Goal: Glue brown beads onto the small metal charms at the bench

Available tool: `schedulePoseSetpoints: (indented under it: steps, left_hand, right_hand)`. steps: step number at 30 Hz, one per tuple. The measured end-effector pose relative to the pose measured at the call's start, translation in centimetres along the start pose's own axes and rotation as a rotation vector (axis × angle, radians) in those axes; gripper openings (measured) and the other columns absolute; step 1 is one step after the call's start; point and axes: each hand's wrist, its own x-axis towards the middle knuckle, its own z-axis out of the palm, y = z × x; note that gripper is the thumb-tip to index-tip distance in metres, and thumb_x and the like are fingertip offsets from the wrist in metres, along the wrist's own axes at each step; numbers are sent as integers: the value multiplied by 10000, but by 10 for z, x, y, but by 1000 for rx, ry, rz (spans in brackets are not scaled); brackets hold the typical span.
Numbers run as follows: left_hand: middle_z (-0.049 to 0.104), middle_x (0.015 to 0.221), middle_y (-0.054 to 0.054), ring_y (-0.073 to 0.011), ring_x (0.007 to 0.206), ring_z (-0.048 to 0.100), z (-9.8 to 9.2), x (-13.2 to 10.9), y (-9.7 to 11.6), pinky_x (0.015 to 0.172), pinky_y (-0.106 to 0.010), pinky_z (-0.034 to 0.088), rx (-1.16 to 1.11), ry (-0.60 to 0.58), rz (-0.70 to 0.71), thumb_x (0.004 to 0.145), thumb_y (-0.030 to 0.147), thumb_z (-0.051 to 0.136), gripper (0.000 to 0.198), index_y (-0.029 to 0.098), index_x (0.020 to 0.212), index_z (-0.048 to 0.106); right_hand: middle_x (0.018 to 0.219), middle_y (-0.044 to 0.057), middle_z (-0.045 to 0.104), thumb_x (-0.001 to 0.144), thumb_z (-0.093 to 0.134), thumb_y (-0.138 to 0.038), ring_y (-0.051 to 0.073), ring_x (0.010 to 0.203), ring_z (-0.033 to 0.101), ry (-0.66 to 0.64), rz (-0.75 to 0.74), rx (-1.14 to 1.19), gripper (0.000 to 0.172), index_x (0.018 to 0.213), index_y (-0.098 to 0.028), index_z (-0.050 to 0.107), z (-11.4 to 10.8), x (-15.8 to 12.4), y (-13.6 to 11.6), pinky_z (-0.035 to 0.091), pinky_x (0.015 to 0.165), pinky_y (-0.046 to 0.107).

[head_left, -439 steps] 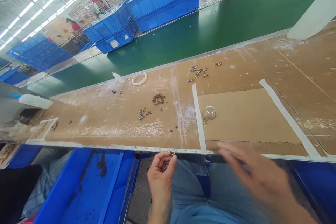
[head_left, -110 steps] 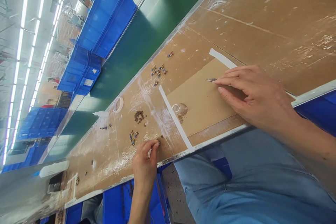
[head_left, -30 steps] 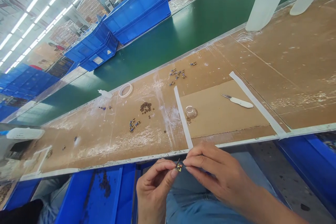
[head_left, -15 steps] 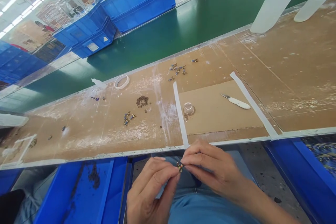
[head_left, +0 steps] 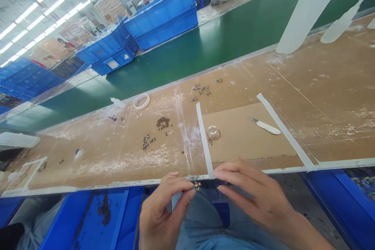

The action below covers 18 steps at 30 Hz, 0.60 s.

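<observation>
Between thumb and forefinger, my left hand (head_left: 166, 211) pinches a small multicoloured part (head_left: 197, 184) at the table's front edge. My right hand (head_left: 252, 195) is just right of it, thumb and fingers apart, with nothing visible between them. Beyond my hands, a small clear cup (head_left: 213, 132) and a white-handled knife (head_left: 268, 127) rest on a cardboard sheet (head_left: 243, 144). To the left are a heap of small brown pieces (head_left: 163, 122) and a cluster of small blue-and-gold parts (head_left: 145, 141). Another such cluster (head_left: 200, 89) lies farther back.
A tape roll (head_left: 141, 102) and a small white bottle (head_left: 118, 102) lie near the green belt (head_left: 164, 62). A large white bottle (head_left: 307, 15) stands at the back right. Blue crates (head_left: 164, 15) are across the belt; a blue bin (head_left: 99, 218) is below the table's edge.
My right hand has moved off the small part to the right, and its fingers have opened. The part stays in my left hand. The view has tilted up slightly.
</observation>
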Motion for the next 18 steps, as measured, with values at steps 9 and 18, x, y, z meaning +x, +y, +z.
schedulePoseSetpoints:
  steps: [9, 18]
  left_hand:
    - [695, 645, 7, -139, 629, 635, 44, 182, -86, 642, -245, 488, -58, 82, -293, 689, 152, 683, 29, 164, 665, 692]
    - [687, 638, 3, -142, 596, 594, 45, 224, -115, 592, -248, 431, 97, 79, -313, 711, 208, 680, 65, 182, 706, 740]
  right_hand:
    - [995, 15, 714, 933, 494, -402, 168, 904, 688, 409, 365, -496, 246, 1004, -260, 682, -37, -7, 74, 523, 833, 300]
    - [993, 13, 709, 926, 490, -419, 177, 882, 681, 416, 383, -538, 243, 999, -289, 683, -38, -10, 80, 521, 756, 313]
